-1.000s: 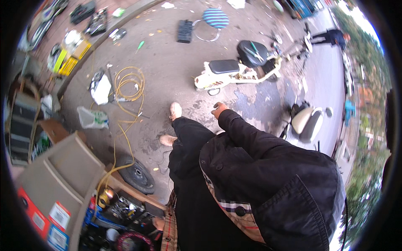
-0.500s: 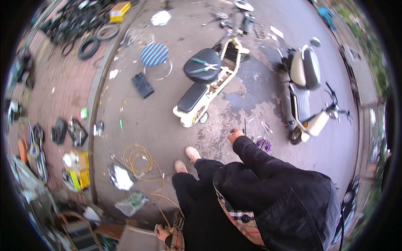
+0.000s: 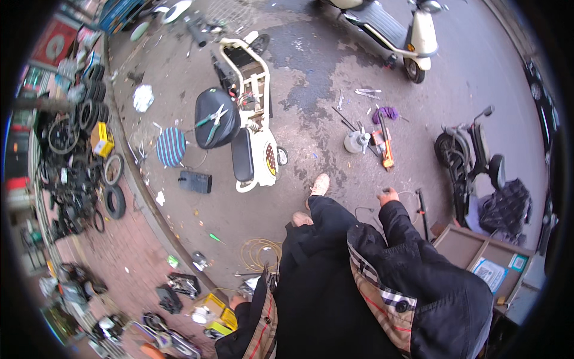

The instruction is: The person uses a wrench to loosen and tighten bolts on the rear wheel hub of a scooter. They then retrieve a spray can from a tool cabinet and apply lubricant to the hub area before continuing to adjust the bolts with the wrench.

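At the end of my dark sleeve, my right hand (image 3: pixel 388 195) hangs over the pavement with fingers loosely curved, near an orange-and-black tool (image 3: pixel 385 154), a grey bottle (image 3: pixel 356 141), metal hand tools (image 3: pixel 368 93) and a purple cloth bundle (image 3: pixel 385 114). My left hand (image 3: pixel 238 301) is low beside my coat, by yellow boxes (image 3: pixel 221 308), its fingers indistinct. Ahead of my feet stands a partly stripped cream scooter (image 3: pixel 263 158) with a black round padded part (image 3: pixel 212 128) bearing green-handled tools (image 3: pixel 210 117). A coiled yellow hose (image 3: pixel 260 251) lies near my left leg.
A striped stool (image 3: pixel 170 146) and black case (image 3: pixel 194 182) are left of the scooter. Tyres (image 3: pixel 114 201) and parts heap along the curb (image 3: pixel 161 238). A second scooter (image 3: pixel 424 45) is at top right, a dark bike (image 3: pixel 460 167) and wooden tray (image 3: pixel 454 248) right.
The view has swung right and tipped: the stripped scooter now sits farther left and more upright, and the bike and tray appear at right. My feet have shifted in stride.
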`<state>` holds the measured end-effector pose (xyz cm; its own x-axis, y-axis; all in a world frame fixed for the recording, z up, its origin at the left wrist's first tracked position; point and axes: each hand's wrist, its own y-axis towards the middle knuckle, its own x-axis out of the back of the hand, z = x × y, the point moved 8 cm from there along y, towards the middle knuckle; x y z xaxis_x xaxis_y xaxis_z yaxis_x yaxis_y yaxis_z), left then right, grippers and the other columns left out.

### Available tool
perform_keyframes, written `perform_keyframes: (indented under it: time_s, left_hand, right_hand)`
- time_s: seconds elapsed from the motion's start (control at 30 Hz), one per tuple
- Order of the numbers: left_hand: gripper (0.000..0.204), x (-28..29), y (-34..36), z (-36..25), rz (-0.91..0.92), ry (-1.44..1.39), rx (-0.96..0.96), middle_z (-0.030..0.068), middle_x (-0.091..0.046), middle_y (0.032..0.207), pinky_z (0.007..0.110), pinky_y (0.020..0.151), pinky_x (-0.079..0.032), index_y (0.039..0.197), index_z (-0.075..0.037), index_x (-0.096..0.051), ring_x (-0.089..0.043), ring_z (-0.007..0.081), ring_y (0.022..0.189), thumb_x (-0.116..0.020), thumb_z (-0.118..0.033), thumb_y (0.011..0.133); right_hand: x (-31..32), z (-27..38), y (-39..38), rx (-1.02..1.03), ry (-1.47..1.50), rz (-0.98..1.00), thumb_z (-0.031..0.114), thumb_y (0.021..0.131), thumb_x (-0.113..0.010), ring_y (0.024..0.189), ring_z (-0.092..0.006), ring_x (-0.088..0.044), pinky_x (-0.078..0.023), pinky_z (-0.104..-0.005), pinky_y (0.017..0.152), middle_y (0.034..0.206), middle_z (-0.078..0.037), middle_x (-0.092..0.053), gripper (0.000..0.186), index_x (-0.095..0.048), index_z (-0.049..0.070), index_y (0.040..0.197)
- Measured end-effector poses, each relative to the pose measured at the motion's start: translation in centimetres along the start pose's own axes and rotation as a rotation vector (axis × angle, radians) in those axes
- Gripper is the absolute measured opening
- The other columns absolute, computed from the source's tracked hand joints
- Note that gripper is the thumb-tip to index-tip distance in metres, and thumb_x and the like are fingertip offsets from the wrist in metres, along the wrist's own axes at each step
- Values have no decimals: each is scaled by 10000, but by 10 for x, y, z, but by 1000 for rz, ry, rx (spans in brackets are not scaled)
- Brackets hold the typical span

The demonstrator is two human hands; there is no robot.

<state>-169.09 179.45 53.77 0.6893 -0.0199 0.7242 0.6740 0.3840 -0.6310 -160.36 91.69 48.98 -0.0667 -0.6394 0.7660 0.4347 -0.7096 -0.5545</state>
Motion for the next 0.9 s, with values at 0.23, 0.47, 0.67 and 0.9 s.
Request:
perform_keyframes:
  time_s: [0.23, 0.47, 0.67, 0.9]
  left_hand:
    - [297, 271, 105, -129, -271, -1450, 56, 130, -737, 1129, 404, 805, -593, 1256, -12, -677, -705, 249, 1071, -619, -99, 977]
    - [282, 388, 157, -328, -204, -883, -515, 163, -758, 1179, 372, 1027, -525, 1209, 57, -732, -697, 265, 1110, -635, -53, 968]
    - [271, 410, 202, -364, -164, -514, -500, 147, -795, 1108, 367, 1009, -540, 1156, 16, -784, -723, 245, 1060, -667, -74, 928]
    - [227, 453, 217, -355, -261, -757, -553, 108, -803, 1042, 340, 939, -555, 1106, -12, -804, -729, 199, 1012, -683, -81, 928]
  right_hand:
    - [-50, -116, -56, -149, -115, -18, 309, 869, -769, 1119, -380, -741, -565, -428, 1011, 1138, -227, -783, 500, -685, 26, 1273]
    - [-35, -133, -138, -593, 387, -272, 307, 824, -809, 1163, -398, -720, -552, -450, 1026, 1193, -270, -755, 609, -667, -19, 1318]
    - [-102, -182, -228, -718, 346, -422, 268, 834, -793, 1118, -305, -717, -561, -404, 950, 1200, -189, -762, 529, -681, -39, 1250]
    - [-211, -172, -280, -966, 942, -179, 96, 837, -795, 708, -237, -659, -525, -400, 596, 913, -136, -710, 520, -626, 19, 1323]
